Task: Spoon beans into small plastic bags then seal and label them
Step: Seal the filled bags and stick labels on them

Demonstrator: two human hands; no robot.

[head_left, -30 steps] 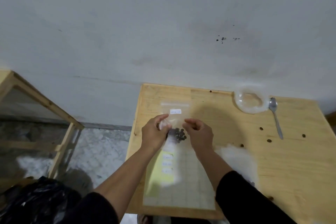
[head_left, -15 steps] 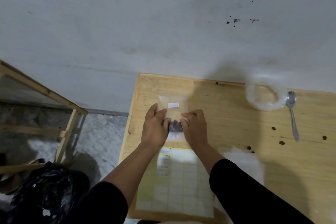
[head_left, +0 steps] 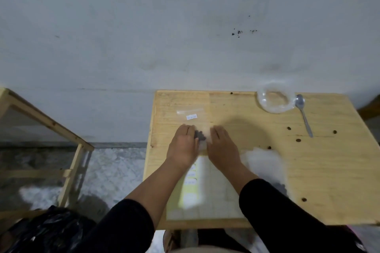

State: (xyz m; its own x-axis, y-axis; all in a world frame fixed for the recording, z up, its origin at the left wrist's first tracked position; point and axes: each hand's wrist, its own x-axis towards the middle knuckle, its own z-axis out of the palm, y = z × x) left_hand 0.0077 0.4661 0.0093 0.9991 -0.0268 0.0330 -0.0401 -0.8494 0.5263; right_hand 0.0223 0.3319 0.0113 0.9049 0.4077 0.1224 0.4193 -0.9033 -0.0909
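Observation:
A small clear plastic bag of dark beans [head_left: 200, 137] lies on the wooden table [head_left: 257, 170] between my two hands. My left hand [head_left: 182, 146] holds its left side and my right hand [head_left: 223, 146] its right side, fingers curled onto the plastic; the hands are blurred. Just beyond them a flat sealed bag [head_left: 190, 114] with a white label lies on the table. A sheet of labels [head_left: 213, 193] lies under my forearms. The metal spoon [head_left: 304, 115] lies at the back right, beside a clear plastic dish [head_left: 264, 101].
A white heap of plastic bags [head_left: 265, 160] sits right of my right arm. Several loose beans [head_left: 298, 140] are scattered over the table's right half. A wooden frame [head_left: 61, 131] stands to the left, with a black bag [head_left: 47, 230] on the floor.
Both hands came down and drew closer together on the bean bag, which now lies on the table. The camera view tilted and shifted.

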